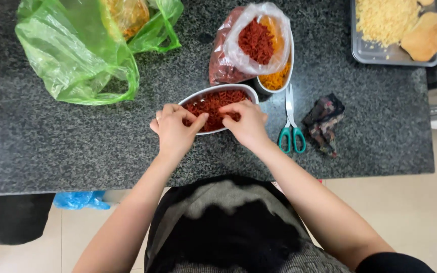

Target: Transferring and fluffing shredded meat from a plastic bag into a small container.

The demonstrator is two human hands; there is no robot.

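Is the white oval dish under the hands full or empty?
Nearly full: red shredded food fills the white oval dish close to its rim, with both hands' fingertips in it.

Left hand [174, 129] and right hand [248, 123] press into red shreds [212, 103] in a white oval dish [198, 94].

Bright, even light; slightly soft focus.

1. The metal tray [375, 53] of pale shreds is cut off by the top edge
2. The left hand [174, 129] and right hand [248, 123] hide the red-filled dish's [218, 91] near rim
3. The green bag's [77, 55] contents are too blurred to tell
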